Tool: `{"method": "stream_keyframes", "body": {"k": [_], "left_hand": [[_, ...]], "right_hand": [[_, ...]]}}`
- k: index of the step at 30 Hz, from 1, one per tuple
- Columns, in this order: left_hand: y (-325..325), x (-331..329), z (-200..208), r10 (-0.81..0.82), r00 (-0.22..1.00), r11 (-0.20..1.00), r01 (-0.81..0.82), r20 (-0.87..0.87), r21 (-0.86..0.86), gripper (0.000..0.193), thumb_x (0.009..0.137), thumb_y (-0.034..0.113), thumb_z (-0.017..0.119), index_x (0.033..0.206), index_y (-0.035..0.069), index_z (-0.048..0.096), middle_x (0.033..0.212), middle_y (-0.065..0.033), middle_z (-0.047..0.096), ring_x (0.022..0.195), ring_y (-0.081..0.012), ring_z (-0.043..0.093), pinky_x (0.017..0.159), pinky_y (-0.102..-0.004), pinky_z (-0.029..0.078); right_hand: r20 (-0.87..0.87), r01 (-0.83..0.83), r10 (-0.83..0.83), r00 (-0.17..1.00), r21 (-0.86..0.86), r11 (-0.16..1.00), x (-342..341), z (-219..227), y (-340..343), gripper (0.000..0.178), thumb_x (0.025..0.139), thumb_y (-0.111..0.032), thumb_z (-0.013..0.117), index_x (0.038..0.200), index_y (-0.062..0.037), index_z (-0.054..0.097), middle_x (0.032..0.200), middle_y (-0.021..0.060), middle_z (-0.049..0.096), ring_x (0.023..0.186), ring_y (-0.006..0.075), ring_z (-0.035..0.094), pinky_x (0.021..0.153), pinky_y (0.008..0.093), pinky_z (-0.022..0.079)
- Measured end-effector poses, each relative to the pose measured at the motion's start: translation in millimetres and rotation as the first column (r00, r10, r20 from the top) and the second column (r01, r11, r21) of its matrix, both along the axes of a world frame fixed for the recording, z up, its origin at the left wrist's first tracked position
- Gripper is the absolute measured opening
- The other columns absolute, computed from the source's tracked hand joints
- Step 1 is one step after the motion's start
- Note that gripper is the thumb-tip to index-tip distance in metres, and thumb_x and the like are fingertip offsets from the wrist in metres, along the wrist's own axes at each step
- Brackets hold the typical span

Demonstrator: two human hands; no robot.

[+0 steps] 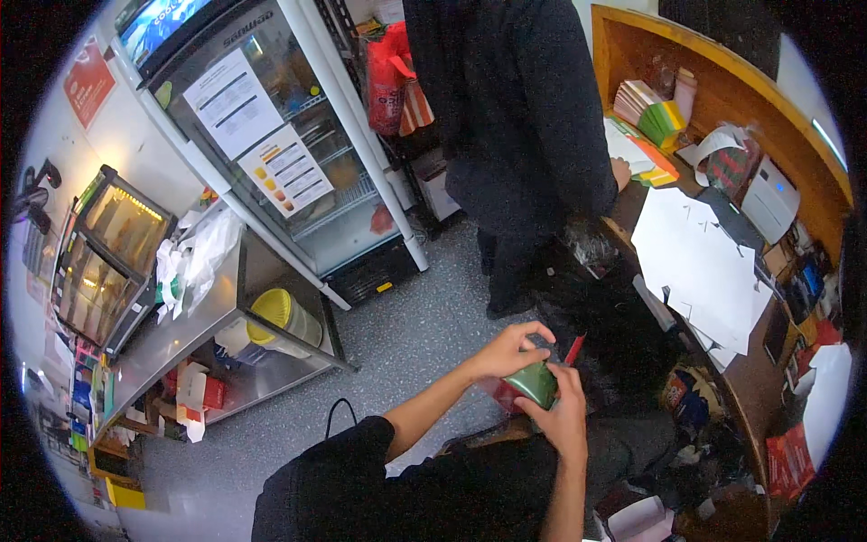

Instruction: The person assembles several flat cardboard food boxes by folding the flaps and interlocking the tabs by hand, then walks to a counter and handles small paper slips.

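Above my lap, both of my hands are on a small shiny green packet (535, 384). My right hand (564, 411) grips its right side, with the thumb along the lower edge and the fingers at the top corner. My left hand (510, 352) curls at the upper left, fingers bent close to the packet's top edge. Some clear and reddish plastic (504, 395) shows just under the packet; whether it is part of it I cannot tell. A thin red strip (577, 349) stands out beyond my right fingertips.
A person in dark clothes (515, 117) stands ahead, one hand (620, 172) at the counter. White sheets (700, 266) and a white device (761, 200) lie on that counter. To the left are a glass-door fridge (298, 154), a steel table (212, 298) and a yellow-lidded bucket (287, 318).
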State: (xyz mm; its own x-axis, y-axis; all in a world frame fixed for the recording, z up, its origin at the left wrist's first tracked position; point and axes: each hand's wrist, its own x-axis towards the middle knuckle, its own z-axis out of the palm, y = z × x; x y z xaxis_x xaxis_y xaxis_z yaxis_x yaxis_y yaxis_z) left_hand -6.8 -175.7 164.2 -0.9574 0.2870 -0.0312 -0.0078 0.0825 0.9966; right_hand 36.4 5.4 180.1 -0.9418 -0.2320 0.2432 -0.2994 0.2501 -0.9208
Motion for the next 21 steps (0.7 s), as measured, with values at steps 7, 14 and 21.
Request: {"method": "stream_keyframes", "body": {"k": [7,14,21], "left_hand": [[-66.2,-19.5,17.0,-0.224,0.953,0.97,0.238,0.206,-0.047,0.03,0.094,0.031,0.061,0.103,0.003,0.063,0.075,-0.0026,0.065,0.066,-0.0077,0.059,0.056,-0.0226,0.045],[-114.8,-1.6,-5.0,-0.367,0.922,0.93,0.367,0.121,0.026,0.055,0.095,0.051,0.05,0.109,0.0,0.063,0.1,-0.0121,0.067,0.093,-0.0193,0.064,0.084,-0.0366,0.051],[-142.7,41.0,-32.1,-0.296,0.928,0.697,0.049,0.225,0.716,0.079,0.083,0.061,0.062,0.13,-0.002,0.05,0.126,-0.017,0.059,0.116,-0.0257,0.058,0.101,-0.04,0.046]], "right_hand": [[0.196,-0.049,0.1,0.976,-0.251,0.967,-1.6,1.7,16.4,0.018,0.075,-0.002,0.076,0.088,0.002,0.065,0.08,-0.0008,0.055,0.066,0.004,0.045,0.059,0.0203,0.035],[0.442,0.086,0.186,0.877,-0.526,0.846,-6.5,-21.2,22.3,0.013,0.084,-0.004,0.069,0.097,-0.003,0.067,0.08,-0.0044,0.058,0.066,0.0014,0.046,0.055,0.0168,0.036],[0.321,-0.03,0.286,0.903,-0.616,0.787,-7.0,-22.9,21.4,0.052,0.088,-0.015,0.067,0.132,0.0036,0.047,0.114,0.0068,0.061,0.103,0.0136,0.058,0.092,0.026,0.044]]}}
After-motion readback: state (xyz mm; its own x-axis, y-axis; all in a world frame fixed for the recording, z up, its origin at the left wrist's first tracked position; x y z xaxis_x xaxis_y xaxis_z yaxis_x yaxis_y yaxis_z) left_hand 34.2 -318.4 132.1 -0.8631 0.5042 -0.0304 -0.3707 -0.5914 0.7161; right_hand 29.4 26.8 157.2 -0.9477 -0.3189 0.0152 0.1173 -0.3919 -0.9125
